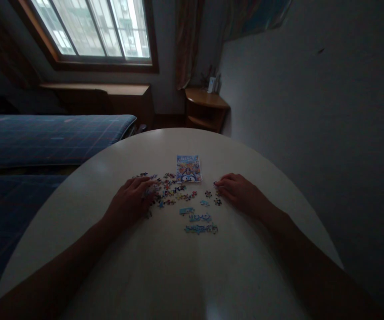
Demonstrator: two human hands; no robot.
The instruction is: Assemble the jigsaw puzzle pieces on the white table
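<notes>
head view: your left hand (131, 201) lies palm down on the white table (165, 275), fingers loosely curled over the loose puzzle pieces (175, 192) just in front of the picture card (188, 168). your right hand (239, 192) touches their right edge, fingers together; whether either pinches a piece, you cannot tell.

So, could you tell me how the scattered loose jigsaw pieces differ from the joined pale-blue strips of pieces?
The scattered loose jigsaw pieces lie singly, in mixed colours; the joined pale-blue strips are linked rows, mostly one colour. The loose pieces sit between the left hand and right hand; the strips lie nearer the person, untouched. Both rest on the round white table.
</notes>
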